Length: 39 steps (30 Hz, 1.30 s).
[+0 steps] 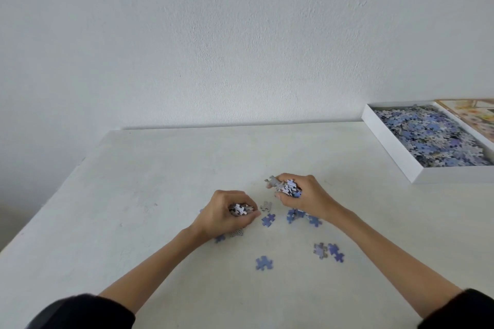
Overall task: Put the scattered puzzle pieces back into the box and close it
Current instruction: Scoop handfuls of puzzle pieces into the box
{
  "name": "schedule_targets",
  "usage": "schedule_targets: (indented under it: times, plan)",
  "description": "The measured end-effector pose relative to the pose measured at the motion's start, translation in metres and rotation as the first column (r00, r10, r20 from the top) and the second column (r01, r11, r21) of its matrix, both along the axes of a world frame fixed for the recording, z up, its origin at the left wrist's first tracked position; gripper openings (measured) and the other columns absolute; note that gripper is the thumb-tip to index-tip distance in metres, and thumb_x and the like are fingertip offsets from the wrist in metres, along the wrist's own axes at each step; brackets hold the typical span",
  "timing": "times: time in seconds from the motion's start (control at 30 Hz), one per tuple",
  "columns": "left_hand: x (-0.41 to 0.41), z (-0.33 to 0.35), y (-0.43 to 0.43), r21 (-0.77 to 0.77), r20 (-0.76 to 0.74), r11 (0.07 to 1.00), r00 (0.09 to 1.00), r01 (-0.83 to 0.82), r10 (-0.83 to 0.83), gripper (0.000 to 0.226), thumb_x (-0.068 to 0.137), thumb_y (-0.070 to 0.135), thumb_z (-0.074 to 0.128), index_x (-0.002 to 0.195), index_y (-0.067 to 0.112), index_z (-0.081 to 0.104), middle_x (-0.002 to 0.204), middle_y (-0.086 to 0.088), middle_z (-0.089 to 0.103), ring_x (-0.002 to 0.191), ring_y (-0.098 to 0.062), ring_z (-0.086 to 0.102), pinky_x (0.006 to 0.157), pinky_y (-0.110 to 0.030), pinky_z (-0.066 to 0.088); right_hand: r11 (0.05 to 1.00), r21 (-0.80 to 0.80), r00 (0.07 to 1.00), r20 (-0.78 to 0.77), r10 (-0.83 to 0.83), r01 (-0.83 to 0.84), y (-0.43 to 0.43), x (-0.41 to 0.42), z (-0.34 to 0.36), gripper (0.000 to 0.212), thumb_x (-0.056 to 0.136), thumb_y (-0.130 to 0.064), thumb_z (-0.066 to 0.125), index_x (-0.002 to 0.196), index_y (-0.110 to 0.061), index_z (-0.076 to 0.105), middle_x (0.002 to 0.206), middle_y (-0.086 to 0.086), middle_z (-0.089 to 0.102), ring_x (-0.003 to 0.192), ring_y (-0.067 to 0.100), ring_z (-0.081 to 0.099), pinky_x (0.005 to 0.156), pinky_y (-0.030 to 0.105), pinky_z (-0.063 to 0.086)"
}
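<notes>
My left hand [227, 215] is curled round a small handful of puzzle pieces [239, 209] just above the white table [149, 181]. A little farther back, my right hand [304, 196] grips a bigger bunch of pieces [286, 186], one grey piece sticking out to the left. Several loose blue and grey pieces lie around and below the hands, among them one [264, 262] at the front and a pair [328, 250] to the right. The open white box [393, 148], heaped with bluish pieces, stands at the far right.
The box lid [473, 116], with a printed picture, lies behind the box at the right edge of view. A white wall rises behind the table. The table's left edge runs diagonally at the left.
</notes>
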<state>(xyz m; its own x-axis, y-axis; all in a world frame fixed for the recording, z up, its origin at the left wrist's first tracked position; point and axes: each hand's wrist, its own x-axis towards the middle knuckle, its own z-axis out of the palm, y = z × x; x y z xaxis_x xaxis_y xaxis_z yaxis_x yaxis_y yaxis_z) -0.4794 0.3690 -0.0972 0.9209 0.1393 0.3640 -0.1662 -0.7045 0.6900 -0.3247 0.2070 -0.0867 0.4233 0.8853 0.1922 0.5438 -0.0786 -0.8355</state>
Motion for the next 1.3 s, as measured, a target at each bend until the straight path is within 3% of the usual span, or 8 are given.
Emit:
schedule_targets:
  times: [0.1,0.17,0.33,0.47,0.73,0.93,1.07,1.3]
  plan:
    - [0.006,0.009,-0.007,-0.017,0.06,1.0,0.998,0.002,-0.001,0.019,0.078,0.027,0.069,0.072,0.009,0.069,0.067,0.021,0.058,0.058,0.002,0.053,0.058,-0.012,0.04,1.0,0.014,0.999,-0.033,0.019,-0.019,-0.002,0.0,0.007,0.023,0.084,-0.007,0.06,0.086,-0.028,0.067,0.083,0.007,0.069,0.068,0.024,0.061,0.063,0.029,0.048]
    - [0.01,0.016,-0.01,-0.015,0.091,1.0,0.996,0.008,-0.006,0.019,0.078,0.027,0.07,0.072,0.008,0.069,0.068,0.021,0.058,0.058,0.003,0.052,0.059,-0.01,0.038,1.0,0.027,0.999,-0.039,0.017,-0.016,-0.004,0.002,0.012,0.018,0.084,-0.005,0.059,0.087,-0.02,0.069,0.086,0.007,0.071,0.077,0.02,0.066,0.069,0.028,0.05]
    - [0.027,0.028,-0.022,0.012,0.122,1.0,0.992,0.014,-0.015,0.015,0.079,0.024,0.07,0.074,0.01,0.07,0.07,0.017,0.06,0.06,0.001,0.054,0.06,-0.011,0.04,0.997,0.072,0.999,-0.025,0.028,-0.026,-0.021,0.012,0.031,0.027,0.084,-0.003,0.061,0.086,-0.029,0.068,0.08,-0.009,0.07,0.069,0.01,0.062,0.062,0.022,0.046]
    - [0.05,0.034,-0.043,0.019,0.137,1.0,0.99,0.025,-0.027,0.014,0.079,0.023,0.07,0.074,0.01,0.069,0.07,0.02,0.059,0.058,0.001,0.054,0.059,-0.012,0.041,0.994,0.111,1.0,-0.011,0.014,-0.012,-0.045,0.033,0.043,0.024,0.084,-0.008,0.061,0.085,-0.031,0.068,0.084,0.002,0.07,0.077,0.03,0.062,0.065,0.036,0.048]
    - [0.126,0.056,-0.113,-0.038,0.184,0.998,0.982,0.059,-0.051,0.005,0.077,0.019,0.073,0.077,0.016,0.069,0.067,0.011,0.064,0.056,-0.009,0.055,0.057,-0.016,0.042,0.991,0.122,0.999,-0.025,-0.047,0.05,-0.108,0.102,0.066,0.02,0.084,-0.007,0.062,0.085,-0.026,0.069,0.089,0.007,0.069,0.081,0.034,0.06,0.068,0.04,0.048]
    - [0.197,0.064,-0.171,-0.017,0.179,0.994,0.978,0.11,-0.105,0.004,0.077,0.01,0.073,0.076,0.011,0.069,0.071,0.013,0.064,0.061,-0.004,0.056,0.062,-0.014,0.042,0.984,0.134,0.992,0.013,-0.122,0.119,-0.157,0.173,0.076,0.019,0.084,-0.005,0.062,0.083,-0.022,0.068,0.087,0.002,0.07,0.066,0.008,0.059,0.061,0.02,0.048]
    - [0.244,0.067,-0.204,-0.021,0.177,0.99,0.975,0.142,-0.136,0.004,0.077,0.009,0.073,0.078,0.01,0.07,0.075,0.015,0.065,0.066,0.003,0.058,0.066,-0.011,0.042,0.982,0.112,0.978,0.125,-0.167,0.153,-0.186,0.221,0.08,0.015,0.083,-0.008,0.064,0.084,-0.022,0.068,0.089,-0.016,0.067,0.088,-0.001,0.063,0.084,0.018,0.046]
    - [0.324,0.065,-0.239,0.016,0.14,0.981,0.971,0.191,-0.192,0.007,0.079,0.012,0.072,0.083,0.008,0.07,0.08,0.006,0.067,0.074,0.001,0.061,0.074,-0.017,0.048,0.967,0.06,0.934,0.25,-0.254,0.247,-0.211,0.298,0.076,0.013,0.084,-0.027,0.063,0.082,-0.041,0.063,0.09,-0.015,0.068,0.088,0.028,0.064,0.084,0.044,0.048]
